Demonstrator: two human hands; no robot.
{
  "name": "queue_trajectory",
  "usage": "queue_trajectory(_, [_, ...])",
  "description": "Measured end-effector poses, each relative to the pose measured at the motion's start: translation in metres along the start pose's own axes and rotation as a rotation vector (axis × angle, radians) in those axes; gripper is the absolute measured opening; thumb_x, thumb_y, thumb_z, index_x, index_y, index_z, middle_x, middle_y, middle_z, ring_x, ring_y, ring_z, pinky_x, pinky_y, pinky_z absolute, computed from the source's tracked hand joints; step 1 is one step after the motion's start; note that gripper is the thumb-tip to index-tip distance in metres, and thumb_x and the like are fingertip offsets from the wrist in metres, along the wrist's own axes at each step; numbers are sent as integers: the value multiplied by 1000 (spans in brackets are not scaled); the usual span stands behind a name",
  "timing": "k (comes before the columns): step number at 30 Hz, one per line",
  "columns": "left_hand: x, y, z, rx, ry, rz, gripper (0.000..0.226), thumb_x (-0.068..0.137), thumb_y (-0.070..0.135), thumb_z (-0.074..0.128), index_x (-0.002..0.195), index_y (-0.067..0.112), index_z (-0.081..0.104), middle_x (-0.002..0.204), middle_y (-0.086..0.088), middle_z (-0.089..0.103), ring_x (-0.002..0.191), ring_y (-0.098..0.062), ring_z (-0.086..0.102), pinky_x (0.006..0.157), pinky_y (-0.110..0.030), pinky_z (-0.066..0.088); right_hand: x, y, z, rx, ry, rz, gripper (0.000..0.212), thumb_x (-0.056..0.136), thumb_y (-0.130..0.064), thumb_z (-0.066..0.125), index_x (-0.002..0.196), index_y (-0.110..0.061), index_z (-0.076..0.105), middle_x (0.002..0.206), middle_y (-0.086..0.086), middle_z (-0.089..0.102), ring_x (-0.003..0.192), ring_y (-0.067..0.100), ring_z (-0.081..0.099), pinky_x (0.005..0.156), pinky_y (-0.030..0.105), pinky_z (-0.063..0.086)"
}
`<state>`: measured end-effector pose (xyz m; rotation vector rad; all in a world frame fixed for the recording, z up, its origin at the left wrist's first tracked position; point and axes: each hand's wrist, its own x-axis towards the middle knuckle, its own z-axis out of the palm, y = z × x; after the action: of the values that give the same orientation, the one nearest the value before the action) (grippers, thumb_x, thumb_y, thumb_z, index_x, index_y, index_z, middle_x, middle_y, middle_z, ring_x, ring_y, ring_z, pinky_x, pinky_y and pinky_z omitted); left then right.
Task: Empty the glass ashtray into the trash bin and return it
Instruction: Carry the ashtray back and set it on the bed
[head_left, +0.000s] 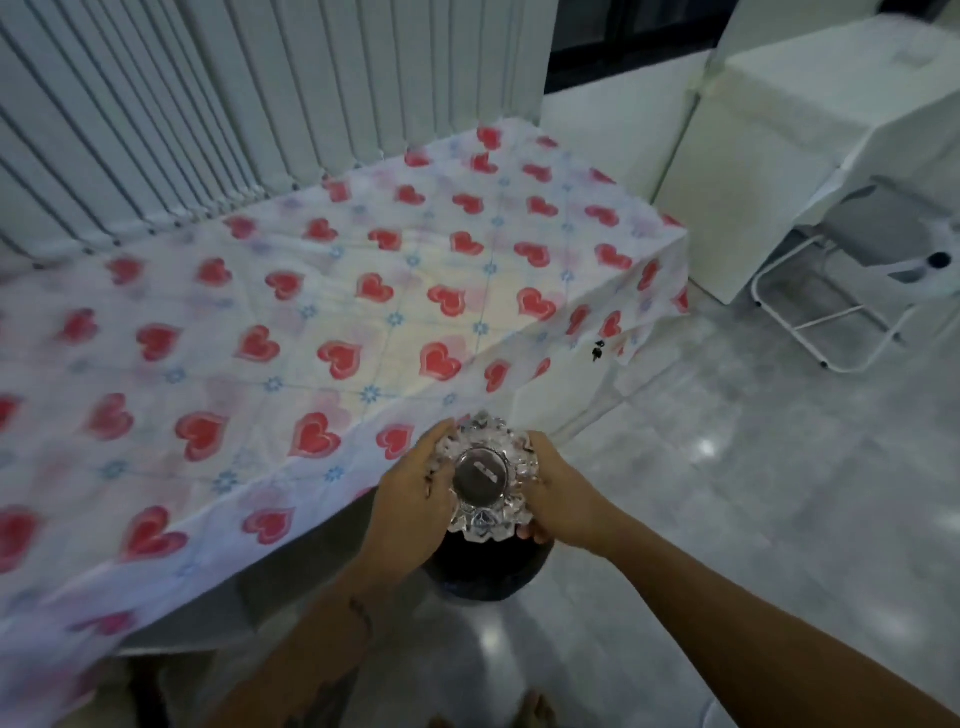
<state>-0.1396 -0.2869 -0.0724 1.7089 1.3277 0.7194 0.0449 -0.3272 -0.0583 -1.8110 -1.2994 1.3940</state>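
The cut-glass ashtray with a scalloped rim is held in the air just off the table's near edge, directly over a dark round trash bin on the floor. My left hand grips its left side and my right hand grips its right side. A small pale bit lies in the ashtray's grey round centre. Most of the bin is hidden under the ashtray and my hands.
A table under a white cloth with red hearts fills the left and middle. White vertical blinds hang behind it. A white cabinet and a folding chair stand at the right on a glossy grey floor.
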Motion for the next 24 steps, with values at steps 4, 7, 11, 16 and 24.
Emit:
queue_trajectory(4, [-3,43,-29,-2,103,40,44,96,14,50,136,30,52,108,8,67,88,-8,63,87,-26,50,-16,-37,-4,-177,116,-170,66,101,-12,38,155,-36,9,72,7,63,54,21,59,57,42,55])
queue_trajectory(7, [4,60,-44,-1,141,68,46,95,13,51,134,38,52,93,5,67,70,-10,62,65,-20,48,-21,-60,-9,-234,168,-248,72,100,-10,38,159,-34,3,71,9,65,58,23,61,60,37,52])
queue_trajectory(11, [19,77,-60,-3,186,96,43,96,14,51,136,32,53,104,10,61,74,4,55,65,-6,42,-22,-87,-18,-181,197,-350,66,103,-8,36,160,-30,9,61,-9,54,46,-3,54,49,11,41])
queue_trajectory(16, [50,92,-68,-34,176,52,41,97,16,51,135,30,54,115,13,59,93,-4,56,79,-12,41,12,-99,-34,-121,216,-342,61,101,-14,38,153,-43,23,78,12,69,54,5,57,52,34,54])
queue_trajectory(24, [138,97,-45,-54,174,-104,42,96,18,49,136,32,52,122,6,60,90,-2,56,80,-15,42,112,-106,-76,-269,217,-359,57,96,-3,44,146,-29,35,103,5,67,80,12,64,74,28,58])
